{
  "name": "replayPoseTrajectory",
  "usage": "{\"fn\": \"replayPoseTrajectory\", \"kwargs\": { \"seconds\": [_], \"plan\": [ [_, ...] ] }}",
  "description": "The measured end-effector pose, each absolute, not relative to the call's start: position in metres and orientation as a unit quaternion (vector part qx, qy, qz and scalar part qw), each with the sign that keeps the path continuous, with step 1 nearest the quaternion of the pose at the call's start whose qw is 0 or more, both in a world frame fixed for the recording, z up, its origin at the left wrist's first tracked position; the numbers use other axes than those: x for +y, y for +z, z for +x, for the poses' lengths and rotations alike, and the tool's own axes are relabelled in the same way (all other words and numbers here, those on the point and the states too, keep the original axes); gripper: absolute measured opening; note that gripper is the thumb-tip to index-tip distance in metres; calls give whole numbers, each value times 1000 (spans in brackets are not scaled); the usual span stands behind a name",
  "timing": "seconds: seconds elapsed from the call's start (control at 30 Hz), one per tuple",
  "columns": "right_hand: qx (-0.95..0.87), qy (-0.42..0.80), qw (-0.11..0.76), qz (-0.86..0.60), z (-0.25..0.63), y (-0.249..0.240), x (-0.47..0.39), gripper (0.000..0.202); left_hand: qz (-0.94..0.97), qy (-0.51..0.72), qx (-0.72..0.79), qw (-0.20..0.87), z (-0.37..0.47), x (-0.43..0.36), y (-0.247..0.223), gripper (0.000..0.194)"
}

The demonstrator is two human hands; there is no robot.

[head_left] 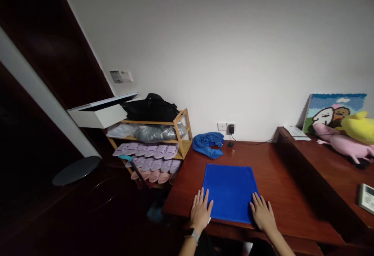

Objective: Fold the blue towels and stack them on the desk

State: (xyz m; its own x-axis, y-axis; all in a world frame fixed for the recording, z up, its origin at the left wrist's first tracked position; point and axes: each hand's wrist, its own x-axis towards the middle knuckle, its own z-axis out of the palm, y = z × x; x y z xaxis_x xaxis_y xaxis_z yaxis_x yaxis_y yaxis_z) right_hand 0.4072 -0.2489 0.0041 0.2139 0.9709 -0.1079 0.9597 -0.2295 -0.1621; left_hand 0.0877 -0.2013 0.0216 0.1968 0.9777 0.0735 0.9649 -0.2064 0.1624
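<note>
A flat blue cloth [230, 191] lies spread out near the front edge of the reddish-brown wooden table [283, 193]. My left hand [201, 209] rests flat at the cloth's left edge, fingers spread and palm down, with a watch on the wrist. At the cloth's lower right edge lies my right hand [263, 212], also palm down with its fingers apart. Neither hand holds anything. Farther back on the table, near the wall, is a crumpled blue cloth [208, 145].
Left of the table stands a wooden rack [182, 147] with slippers, wrapped items, a black bag [152, 108] and a white box [96, 115]. A charger [231, 129] sits in the wall socket. Plush toys [344, 141] and a picture [336, 110] occupy the raised surface at right.
</note>
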Motion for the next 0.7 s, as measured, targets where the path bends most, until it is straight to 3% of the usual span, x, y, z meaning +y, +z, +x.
{"fn": "replayPoseTrajectory", "kwargs": {
  "seconds": [0.3,0.43,0.6,0.7],
  "plan": [
    [-631,68,48,-771,417,-1,-209,70,771,97,629,21,88,-194,26,66],
    [-633,67,55,-770,417,-11,-210,71,804,159,573,14,143,-183,34,62],
    [-635,68,23,-769,417,-6,-209,71,885,173,423,84,237,-174,25,53],
    [-635,66,25,-769,418,-8,-207,71,869,163,458,96,240,-166,18,54]
  ]
}}
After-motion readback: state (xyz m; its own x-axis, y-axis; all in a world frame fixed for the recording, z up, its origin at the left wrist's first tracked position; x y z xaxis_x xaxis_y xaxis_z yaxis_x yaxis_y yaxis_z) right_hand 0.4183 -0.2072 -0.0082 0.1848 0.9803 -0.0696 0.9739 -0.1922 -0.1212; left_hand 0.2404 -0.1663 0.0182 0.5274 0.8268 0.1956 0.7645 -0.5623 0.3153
